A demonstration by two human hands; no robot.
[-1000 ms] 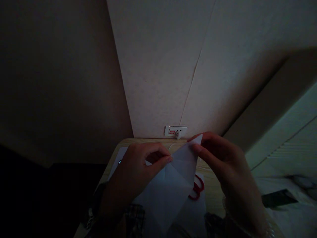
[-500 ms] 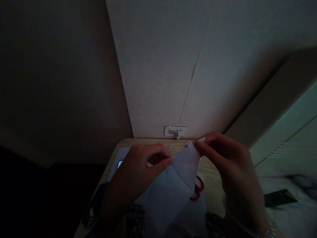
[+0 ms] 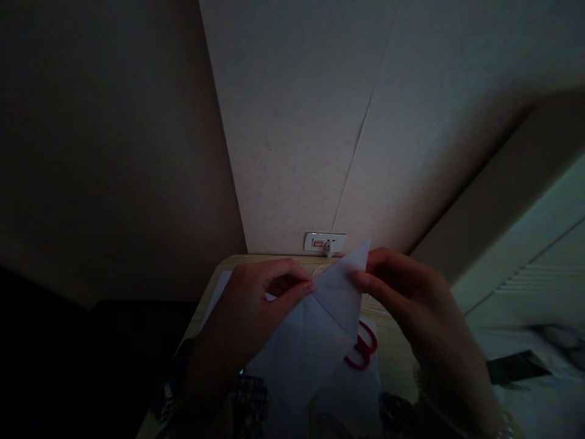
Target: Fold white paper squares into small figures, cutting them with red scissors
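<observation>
A white sheet of paper (image 3: 339,292), folded to a point at the top, is held up between my two hands. My left hand (image 3: 265,305) pinches its left edge between thumb and fingers. On the other side, my right hand (image 3: 406,292) grips the flap near the upper right edge, with the thumb in front and the fingers behind. A crease runs slantwise down the paper from my left fingertips. Behind its lower right edge show the red handles of scissors (image 3: 365,349); their blades are hidden.
A pale wooden table (image 3: 397,360) stands against the wall. Above its back edge is a wall socket (image 3: 325,242) with a plug in it, and a thin white cable lies below. A dark flat object (image 3: 518,367) lies on a white surface at the right. The light is dim.
My right hand has moved down along the flap, so more of the paper's tip shows above the fingers. More of the scissors' handles is uncovered. The left hand has shifted slightly left and up.
</observation>
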